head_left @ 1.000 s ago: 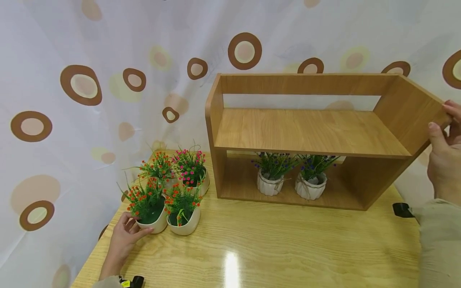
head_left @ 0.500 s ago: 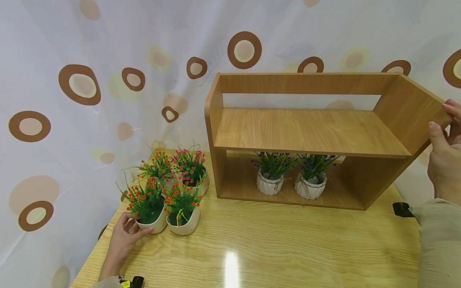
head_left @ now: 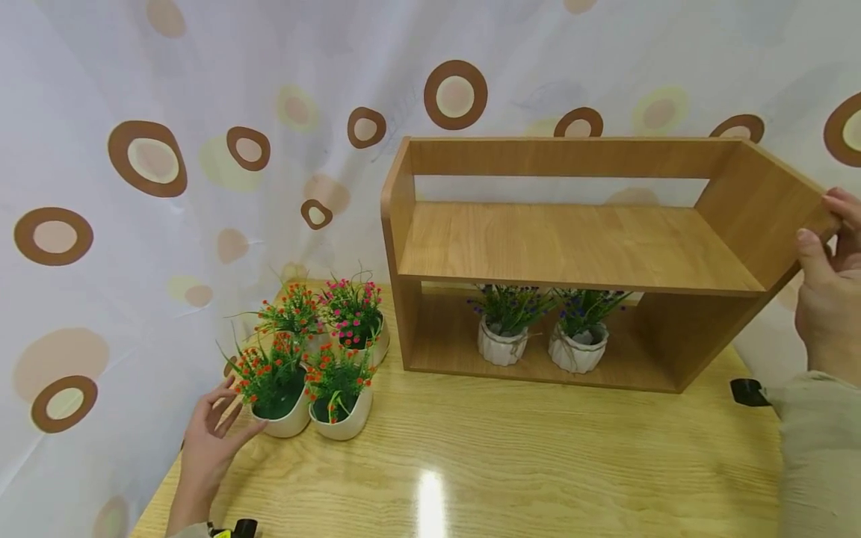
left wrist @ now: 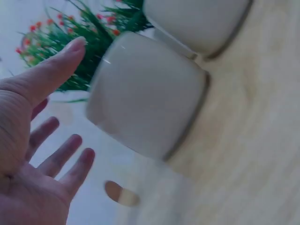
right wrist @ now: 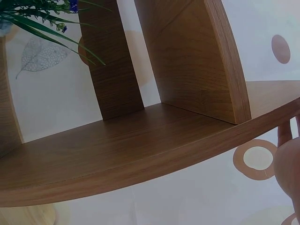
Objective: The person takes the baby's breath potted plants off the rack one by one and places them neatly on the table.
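My left hand (head_left: 208, 441) is beside a white pot (head_left: 291, 424) of orange artificial flowers, its fingers spread and loosely bent. In the left wrist view, a gap shows between the thumb and that pot's pale wall (left wrist: 145, 93). At the far right, my right hand (head_left: 834, 291) grips the front edge of the side panel of a two-tier wooden shelf (head_left: 578, 239), thumb on the inner side. The right wrist view catches only part of this hand (right wrist: 288, 164) at the panel's edge (right wrist: 187, 168).
Close to the left pot stand another orange-flowered pot (head_left: 344, 424), a pink-flowered pot (head_left: 380, 344) and more orange flowers (head_left: 296, 302) behind. Two ribbed white pots (head_left: 503, 348) with purple flowers occupy the shelf's lower tier. A patterned curtain (head_left: 269, 90) hangs behind the wooden table (head_left: 538, 456).
My left hand has let go of the front left pot and drawn slightly left, its fingers opening. My right hand keeps its grip on the shelf. The pots have not moved.
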A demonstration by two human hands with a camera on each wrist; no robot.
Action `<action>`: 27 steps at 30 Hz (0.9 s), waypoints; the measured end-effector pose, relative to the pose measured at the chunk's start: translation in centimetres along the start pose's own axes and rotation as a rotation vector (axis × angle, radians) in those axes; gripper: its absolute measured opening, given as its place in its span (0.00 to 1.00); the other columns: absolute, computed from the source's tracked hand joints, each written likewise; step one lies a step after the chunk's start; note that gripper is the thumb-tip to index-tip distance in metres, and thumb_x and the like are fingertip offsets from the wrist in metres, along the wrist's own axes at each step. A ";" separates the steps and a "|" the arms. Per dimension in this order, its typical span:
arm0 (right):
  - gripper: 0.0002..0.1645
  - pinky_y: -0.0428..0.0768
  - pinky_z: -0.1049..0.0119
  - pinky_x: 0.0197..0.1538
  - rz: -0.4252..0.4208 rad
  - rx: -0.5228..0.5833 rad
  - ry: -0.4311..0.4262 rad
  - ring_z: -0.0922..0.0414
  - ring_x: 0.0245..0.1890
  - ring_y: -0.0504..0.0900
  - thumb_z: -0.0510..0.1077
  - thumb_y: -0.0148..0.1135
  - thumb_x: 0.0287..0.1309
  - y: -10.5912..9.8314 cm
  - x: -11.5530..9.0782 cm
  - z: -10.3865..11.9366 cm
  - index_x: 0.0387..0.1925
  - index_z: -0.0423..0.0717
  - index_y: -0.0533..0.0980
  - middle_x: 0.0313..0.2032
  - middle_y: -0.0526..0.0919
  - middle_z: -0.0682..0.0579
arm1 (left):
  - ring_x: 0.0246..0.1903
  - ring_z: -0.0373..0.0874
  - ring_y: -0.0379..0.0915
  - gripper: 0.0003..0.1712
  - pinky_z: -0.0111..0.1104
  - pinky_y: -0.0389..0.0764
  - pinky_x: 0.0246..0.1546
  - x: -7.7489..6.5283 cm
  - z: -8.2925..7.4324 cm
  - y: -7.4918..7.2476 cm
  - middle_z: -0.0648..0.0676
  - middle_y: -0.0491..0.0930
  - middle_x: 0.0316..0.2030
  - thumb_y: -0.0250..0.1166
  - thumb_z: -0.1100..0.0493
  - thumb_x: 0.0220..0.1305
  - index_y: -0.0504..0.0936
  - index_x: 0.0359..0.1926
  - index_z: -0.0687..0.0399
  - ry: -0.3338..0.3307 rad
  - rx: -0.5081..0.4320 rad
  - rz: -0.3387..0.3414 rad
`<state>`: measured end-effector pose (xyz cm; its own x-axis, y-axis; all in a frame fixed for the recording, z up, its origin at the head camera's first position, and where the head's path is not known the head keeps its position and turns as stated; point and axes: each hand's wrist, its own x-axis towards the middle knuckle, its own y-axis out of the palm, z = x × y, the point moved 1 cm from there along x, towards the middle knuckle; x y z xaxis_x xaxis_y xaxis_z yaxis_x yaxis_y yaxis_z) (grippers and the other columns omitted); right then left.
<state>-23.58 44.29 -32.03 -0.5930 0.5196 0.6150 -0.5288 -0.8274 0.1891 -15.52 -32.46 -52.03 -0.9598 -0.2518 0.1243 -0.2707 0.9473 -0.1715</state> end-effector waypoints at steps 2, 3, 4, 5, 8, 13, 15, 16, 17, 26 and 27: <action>0.30 0.59 0.72 0.78 0.002 -0.018 -0.023 0.53 0.73 0.64 0.21 0.45 0.69 0.0 0.0 0.0 0.65 0.44 0.75 0.70 0.70 0.51 | 0.67 0.34 0.68 0.41 0.19 0.76 0.61 -0.1 -1.3 0.0 0.56 0.62 0.76 0.73 0.80 0.54 0.67 0.66 0.64 0.071 -0.084 -0.058; 0.31 0.59 0.72 0.78 0.003 -0.052 -0.034 0.53 0.73 0.64 0.21 0.45 0.69 0.0 0.0 0.1 0.65 0.44 0.75 0.70 0.70 0.51 | 0.67 0.35 0.68 0.42 0.19 0.76 0.61 -0.2 -2.0 0.1 0.56 0.64 0.75 0.72 0.82 0.53 0.67 0.67 0.65 0.111 -0.114 -0.083; 0.31 0.59 0.71 0.78 0.005 -0.078 -0.044 0.53 0.73 0.65 0.21 0.45 0.69 0.1 -0.1 0.2 0.66 0.44 0.75 0.70 0.70 0.51 | 0.67 0.37 0.69 0.43 0.20 0.76 0.62 -0.3 -2.8 0.3 0.55 0.65 0.74 0.71 0.85 0.51 0.66 0.67 0.67 0.156 -0.143 -0.104; 0.31 0.59 0.71 0.78 0.007 -0.088 -0.049 0.53 0.73 0.64 0.21 0.44 0.69 0.1 -0.1 0.3 0.66 0.44 0.75 0.70 0.70 0.51 | 0.67 0.39 0.69 0.44 0.21 0.76 0.63 -0.4 -3.6 0.5 0.54 0.67 0.73 0.70 0.86 0.50 0.67 0.68 0.67 0.204 -0.166 -0.117; 0.31 0.58 0.71 0.79 -0.005 -0.097 -0.035 0.54 0.73 0.64 0.21 0.44 0.70 0.2 -0.2 0.6 0.66 0.44 0.75 0.71 0.69 0.51 | 0.69 0.43 0.68 0.45 0.24 0.73 0.67 -0.7 -5.9 1.4 0.54 0.69 0.71 0.68 0.89 0.49 0.65 0.68 0.71 0.367 -0.195 -0.095; 0.30 0.55 0.72 0.80 -0.011 -0.074 -0.003 0.55 0.75 0.63 0.21 0.44 0.71 0.0 -0.4 0.5 0.66 0.45 0.75 0.72 0.69 0.52 | 0.71 0.46 0.67 0.45 0.27 0.71 0.70 -1.1 -9.2 4.5 0.57 0.69 0.71 0.69 0.89 0.46 0.64 0.67 0.78 0.631 -0.174 0.056; 0.30 0.54 0.71 0.80 0.002 -0.105 -0.012 0.55 0.75 0.62 0.22 0.44 0.71 -0.1 -0.4 0.3 0.67 0.45 0.74 0.72 0.68 0.53 | 0.72 0.46 0.66 0.45 0.29 0.70 0.71 -1.2 -10.1 6.2 0.58 0.69 0.71 0.70 0.88 0.45 0.65 0.67 0.79 0.693 -0.142 0.117; 0.30 0.54 0.71 0.81 0.008 -0.132 -0.019 0.55 0.75 0.62 0.22 0.44 0.72 -0.2 -0.4 0.2 0.67 0.46 0.73 0.72 0.68 0.53 | 0.72 0.45 0.65 0.46 0.29 0.70 0.71 -1.3 -10.4 7.0 0.57 0.69 0.72 0.71 0.88 0.44 0.66 0.67 0.78 0.707 -0.117 0.143; 0.30 0.54 0.71 0.81 0.011 -0.138 -0.027 0.55 0.75 0.62 0.22 0.45 0.72 -0.2 -0.4 0.1 0.67 0.46 0.73 0.72 0.68 0.53 | 0.73 0.44 0.65 0.46 0.30 0.70 0.72 -1.4 -10.7 7.9 0.57 0.69 0.72 0.72 0.87 0.44 0.66 0.67 0.77 0.711 -0.093 0.164; 0.31 0.56 0.70 0.80 0.016 -0.184 -0.058 0.54 0.74 0.64 0.22 0.45 0.71 0.1 -0.2 0.0 0.68 0.45 0.73 0.72 0.69 0.53 | 0.72 0.46 0.67 0.44 0.30 0.69 0.73 -1.9 -12.4 15.7 0.56 0.71 0.71 0.80 0.69 0.52 0.72 0.69 0.57 0.782 0.163 0.291; 0.31 0.56 0.70 0.80 0.016 -0.185 -0.058 0.54 0.74 0.64 0.22 0.45 0.71 0.1 -0.2 0.0 0.68 0.45 0.73 0.72 0.69 0.53 | 0.72 0.48 0.67 0.44 0.31 0.69 0.73 -2.0 -12.5 16.5 0.56 0.72 0.71 0.81 0.67 0.52 0.72 0.69 0.56 0.809 0.207 0.290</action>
<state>-23.53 44.07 -32.17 -0.5697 0.4889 0.6606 -0.6253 -0.7795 0.0376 -17.17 -13.83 -42.87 -0.6670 0.2845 0.6886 -0.1085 0.8773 -0.4675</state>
